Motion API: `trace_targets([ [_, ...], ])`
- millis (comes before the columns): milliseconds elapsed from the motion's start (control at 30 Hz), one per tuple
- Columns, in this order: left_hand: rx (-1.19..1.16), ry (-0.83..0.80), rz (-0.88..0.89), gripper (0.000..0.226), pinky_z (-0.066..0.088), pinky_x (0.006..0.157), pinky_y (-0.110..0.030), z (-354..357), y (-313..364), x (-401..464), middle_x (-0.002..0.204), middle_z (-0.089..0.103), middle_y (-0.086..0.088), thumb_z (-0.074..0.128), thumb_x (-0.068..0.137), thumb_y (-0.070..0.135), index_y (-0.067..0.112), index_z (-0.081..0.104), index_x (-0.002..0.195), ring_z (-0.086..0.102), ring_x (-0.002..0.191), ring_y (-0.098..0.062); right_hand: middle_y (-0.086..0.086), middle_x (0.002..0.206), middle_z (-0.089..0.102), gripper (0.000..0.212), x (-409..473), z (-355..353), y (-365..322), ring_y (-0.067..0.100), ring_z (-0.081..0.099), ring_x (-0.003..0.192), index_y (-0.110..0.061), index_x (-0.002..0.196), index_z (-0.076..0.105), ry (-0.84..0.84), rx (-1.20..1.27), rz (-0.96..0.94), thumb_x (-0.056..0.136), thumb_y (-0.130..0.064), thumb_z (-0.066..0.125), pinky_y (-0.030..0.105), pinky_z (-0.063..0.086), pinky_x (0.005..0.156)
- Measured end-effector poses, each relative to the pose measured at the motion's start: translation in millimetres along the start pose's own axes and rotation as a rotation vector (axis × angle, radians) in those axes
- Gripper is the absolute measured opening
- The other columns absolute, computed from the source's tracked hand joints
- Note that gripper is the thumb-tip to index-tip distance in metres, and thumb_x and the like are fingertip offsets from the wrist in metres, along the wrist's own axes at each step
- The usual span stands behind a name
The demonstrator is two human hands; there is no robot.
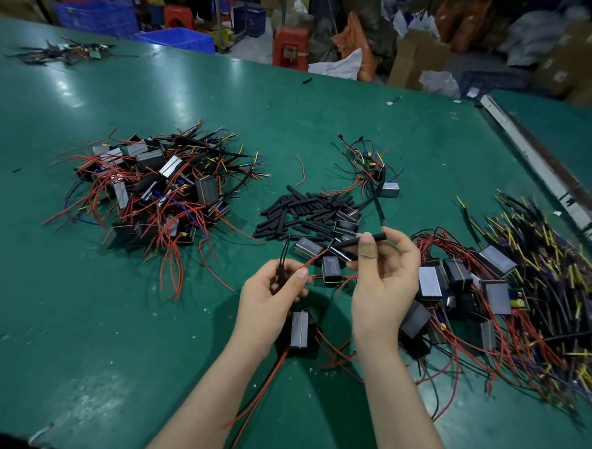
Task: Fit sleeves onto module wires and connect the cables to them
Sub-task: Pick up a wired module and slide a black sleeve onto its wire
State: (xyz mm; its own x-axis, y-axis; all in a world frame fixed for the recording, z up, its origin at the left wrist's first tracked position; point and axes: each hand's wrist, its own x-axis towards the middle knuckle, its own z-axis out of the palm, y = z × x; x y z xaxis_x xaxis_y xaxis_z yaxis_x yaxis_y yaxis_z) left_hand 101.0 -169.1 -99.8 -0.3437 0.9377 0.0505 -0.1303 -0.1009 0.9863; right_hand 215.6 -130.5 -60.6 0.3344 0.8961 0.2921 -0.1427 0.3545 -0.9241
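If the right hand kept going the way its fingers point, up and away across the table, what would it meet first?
Probably the loose pile of short black tubular sleeves; the right hand, pinching one black sleeve, points there, though its height is unclear.

Factory workshop: green worktable [111, 317], module piles [152, 189], blue crates [96, 16], cartons [416, 59].

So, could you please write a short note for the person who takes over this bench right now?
Left hand: fingers pinch the wires of one module, which hangs just below it.
Right hand: fingers pinch a black sleeve with a red wire entering its end.
Loose sleeves lie piled at table centre. One heap of modules lies left, another right, beside the cables.
Done: which heap is finished, I cannot tell.
Left: push this sleeve on fully, then join a cable.
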Motion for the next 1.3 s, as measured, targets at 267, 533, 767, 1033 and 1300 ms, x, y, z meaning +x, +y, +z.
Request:
trace_targets([
  [267, -0.003, -0.031, 0.005, 0.008, 0.047, 0.062, -0.013, 1, -1, -2, 0.076, 0.072, 0.002, 0.064, 0.088, 0.011, 0.018, 0.065, 0.084, 0.061, 0.065, -0.005, 0.003, 0.088, 0.062, 0.017, -4, -2, 2, 0.032, 0.062, 0.082, -0.028, 0.100, 0.053, 0.016, -0.002, -0.003, 0.092, -0.017, 0.061, 0.030, 0.054, 0.072],
  [533, 0.027, -0.058, 0.045, 0.008, 0.050, 0.066, -0.015, 0, -3, -1, 0.078, 0.073, 0.002, 0.066, 0.087, 0.012, 0.020, 0.067, 0.085, 0.066, 0.070, -0.006, -0.001, 0.093, 0.065, 0.018, -10, -5, 12, 0.014, 0.065, 0.090, -0.032, 0.101, 0.058, -0.161, -0.081, 0.036, 0.089, -0.022, 0.066, 0.036, 0.053, 0.081],
  [767, 0.112, -0.117, 0.060, 0.032, 0.055, 0.072, -0.023, 3, -7, -2, 0.087, 0.073, 0.005, 0.069, 0.084, 0.012, 0.037, 0.057, 0.099, 0.072, 0.078, -0.016, -0.012, 0.083, 0.067, 0.030, -8, -11, 15, 0.005, 0.063, 0.082, -0.040, 0.106, 0.055, -0.259, -0.213, 0.031, 0.086, -0.023, 0.070, 0.022, 0.049, 0.079],
  [1033, 0.089, -0.143, 0.048, 0.029, 0.051, 0.082, -0.029, 3, -6, -4, 0.086, 0.070, 0.005, 0.068, 0.080, 0.047, 0.030, 0.059, 0.102, 0.067, 0.085, -0.011, -0.012, 0.078, 0.064, 0.041, -7, -17, 16, -0.004, 0.054, 0.065, -0.041, 0.109, 0.048, -0.180, -0.172, 0.037, 0.084, -0.022, 0.073, 0.009, 0.041, 0.066],
  [1300, 0.117, -0.161, 0.047, 0.034, 0.049, 0.074, -0.015, 4, -5, -5, 0.080, 0.064, 0.005, 0.071, 0.081, 0.004, 0.026, 0.057, 0.104, 0.062, 0.075, -0.004, -0.007, 0.082, 0.062, 0.038, -2, -21, 15, 0.003, 0.051, 0.065, -0.036, 0.110, 0.048, -0.076, -0.013, 0.096, 0.086, -0.017, 0.070, 0.016, 0.044, 0.064],
])
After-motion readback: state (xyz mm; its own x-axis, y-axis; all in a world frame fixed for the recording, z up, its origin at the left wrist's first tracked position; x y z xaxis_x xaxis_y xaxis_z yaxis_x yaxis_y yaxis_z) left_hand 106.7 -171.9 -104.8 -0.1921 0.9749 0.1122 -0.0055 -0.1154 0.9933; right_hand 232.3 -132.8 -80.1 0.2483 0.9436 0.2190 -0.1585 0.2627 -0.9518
